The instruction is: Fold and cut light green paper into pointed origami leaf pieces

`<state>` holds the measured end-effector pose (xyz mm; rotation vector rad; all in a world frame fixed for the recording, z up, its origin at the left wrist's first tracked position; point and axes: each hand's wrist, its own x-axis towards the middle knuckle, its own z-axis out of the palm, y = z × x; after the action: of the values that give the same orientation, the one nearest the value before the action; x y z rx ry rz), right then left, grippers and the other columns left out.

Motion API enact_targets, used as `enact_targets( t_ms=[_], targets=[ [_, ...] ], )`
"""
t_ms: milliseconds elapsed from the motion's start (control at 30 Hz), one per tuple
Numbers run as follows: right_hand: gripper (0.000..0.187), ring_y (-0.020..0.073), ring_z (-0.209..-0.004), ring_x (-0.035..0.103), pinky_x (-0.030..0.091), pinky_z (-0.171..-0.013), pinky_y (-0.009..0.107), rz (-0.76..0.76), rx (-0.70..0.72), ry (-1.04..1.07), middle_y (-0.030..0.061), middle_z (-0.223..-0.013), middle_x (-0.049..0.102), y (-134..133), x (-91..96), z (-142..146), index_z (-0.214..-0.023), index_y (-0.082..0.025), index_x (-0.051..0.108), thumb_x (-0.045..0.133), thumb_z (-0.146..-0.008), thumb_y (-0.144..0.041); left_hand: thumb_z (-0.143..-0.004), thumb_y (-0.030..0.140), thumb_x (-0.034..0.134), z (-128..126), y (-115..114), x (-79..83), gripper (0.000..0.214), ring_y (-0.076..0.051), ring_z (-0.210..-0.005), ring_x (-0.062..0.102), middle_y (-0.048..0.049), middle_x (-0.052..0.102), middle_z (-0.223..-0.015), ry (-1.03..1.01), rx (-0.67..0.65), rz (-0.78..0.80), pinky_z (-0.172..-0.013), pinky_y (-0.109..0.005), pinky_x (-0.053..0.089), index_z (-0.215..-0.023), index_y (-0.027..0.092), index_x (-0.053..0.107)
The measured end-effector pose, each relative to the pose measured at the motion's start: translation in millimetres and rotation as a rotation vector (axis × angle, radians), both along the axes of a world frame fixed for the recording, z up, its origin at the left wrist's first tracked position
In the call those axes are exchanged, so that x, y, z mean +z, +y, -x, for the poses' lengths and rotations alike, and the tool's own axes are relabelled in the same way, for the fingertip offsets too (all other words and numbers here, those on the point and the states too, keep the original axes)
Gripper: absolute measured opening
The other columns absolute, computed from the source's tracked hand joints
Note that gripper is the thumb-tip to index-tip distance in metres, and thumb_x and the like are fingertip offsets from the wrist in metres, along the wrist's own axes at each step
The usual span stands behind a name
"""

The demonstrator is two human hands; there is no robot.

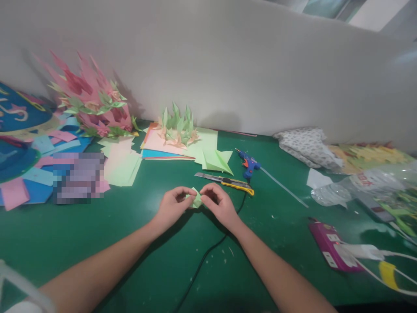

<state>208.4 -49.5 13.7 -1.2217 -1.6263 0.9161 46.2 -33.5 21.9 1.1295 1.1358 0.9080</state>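
Both my hands meet over the green table (130,243) on a small folded piece of light green paper (196,199). My left hand (172,205) pinches its left side with fingers curled. On the other side, my right hand (219,203) grips it between thumb and fingers. The paper sits just above the tabletop, partly hidden by my fingers. A black cable (208,254) runs under my right wrist toward me.
A yellow utility knife (224,181), blue glue gun (248,164) with a glue stick, folded green sheets (215,160), a pile of paper flowers (177,128), pink and green paper craft (91,104), coloured sheets at left, a purple power strip (330,247), plastic wrap at right.
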Motion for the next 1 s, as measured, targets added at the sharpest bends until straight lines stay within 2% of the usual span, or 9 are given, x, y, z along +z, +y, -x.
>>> enact_targets(
  t_ms=[133, 400, 833, 1000],
  targets=[
    [0.009, 0.0127, -0.07, 0.048, 0.041, -0.064, 0.025, -0.057, 0.061, -0.064, 0.0018, -0.081, 0.053, -1, 0.1, 2, -0.075, -0.019, 0.058, 0.059, -0.078, -0.027, -0.063, 0.03, 0.067, 0, 0, -0.7, 0.022, -0.01, -0.061, 0.056, -0.0005, 0.06, -0.073, -0.075, -0.008, 0.012, -0.062, -0.025, 0.052, -0.076, 0.013, 0.06],
    [0.013, 0.0117, -0.065, 0.051, 0.042, -0.061, 0.024, 0.065, 0.024, 0.006, -0.0001, -0.072, 0.055, -1, -9.2, 4, -0.074, -0.018, 0.05, 0.054, -0.081, -0.028, -0.065, 0.032, 0.068, -1, -1, 2.1, 0.024, -0.008, -0.06, 0.053, 0.002, 0.056, -0.072, -0.166, -0.032, 0.022, -0.06, -0.022, 0.051, -0.077, 0.014, 0.057],
    [0.014, 0.0103, -0.061, 0.048, 0.042, -0.057, 0.023, 0.103, -0.004, 0.079, -0.0009, -0.071, 0.053, -1, -11.3, 3, -0.073, -0.019, 0.047, 0.056, -0.078, -0.028, -0.063, 0.038, 0.069, -1, -2, 4.0, 0.03, -0.009, -0.057, 0.054, 0.0021, 0.056, -0.066, -0.154, -0.049, 0.008, -0.057, -0.022, 0.049, -0.076, 0.015, 0.056],
    [0.015, 0.0093, -0.058, 0.046, 0.04, -0.054, 0.021, 0.135, -0.01, 0.109, -0.0027, -0.067, 0.05, 0, -9.4, 3, -0.073, -0.018, 0.047, 0.057, -0.077, -0.03, -0.066, 0.037, 0.067, -1, -2, 1.3, 0.028, -0.006, -0.054, 0.047, 0.0021, 0.055, -0.067, -0.075, -0.07, -0.059, -0.052, -0.018, 0.041, -0.08, 0.014, 0.057]
  ],
)
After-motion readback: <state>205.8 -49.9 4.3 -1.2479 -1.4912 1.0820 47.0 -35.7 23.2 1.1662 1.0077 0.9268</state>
